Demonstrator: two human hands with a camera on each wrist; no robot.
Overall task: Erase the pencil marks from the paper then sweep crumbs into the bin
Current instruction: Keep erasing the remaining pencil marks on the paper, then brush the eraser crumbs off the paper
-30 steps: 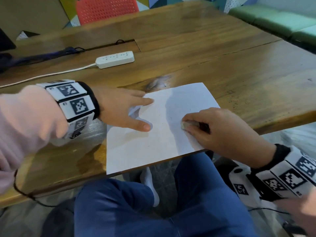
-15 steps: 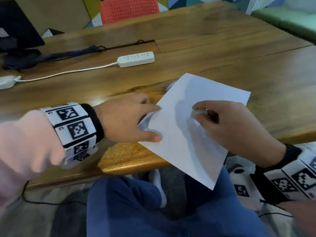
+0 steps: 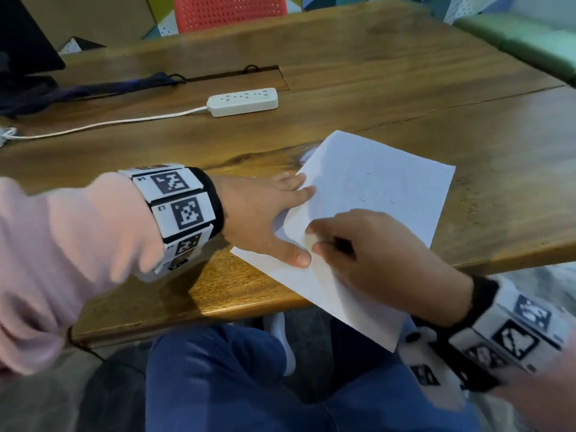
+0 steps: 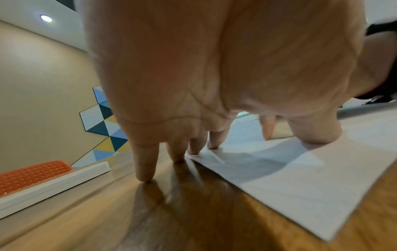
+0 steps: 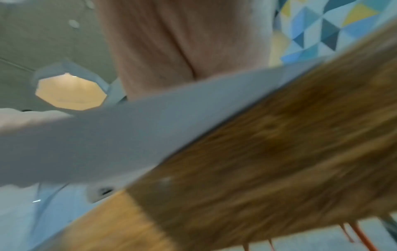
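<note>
A white paper [image 3: 374, 188] lies askew on the wooden table [image 3: 343, 88], its near corner hanging past the front edge. A few faint pencil marks [image 3: 361, 200] show near its middle. My left hand [image 3: 293, 222] presses the paper's left edge flat with straight fingers and thumb; in the left wrist view the left hand [image 4: 212, 146] touches both the paper [image 4: 300, 186] and the wood. My right hand [image 3: 314, 240] is curled on the sheet beside the left thumb, pinching a pale eraser that is mostly hidden and blurred. The right wrist view shows only the blurred underside of the paper [image 5: 128, 132].
A white power strip [image 3: 243, 101] with its cable lies further back on the table. Dark cloth [image 3: 78, 88] sits at the back left, a red chair [image 3: 227, 9] behind. My blue-trousered legs [image 3: 233, 385] are below the front edge.
The paper has turned and its near corner hangs further off the table. My right hand has slid left across the sheet to beside my left thumb. My left hand's fingers lie flatter.
</note>
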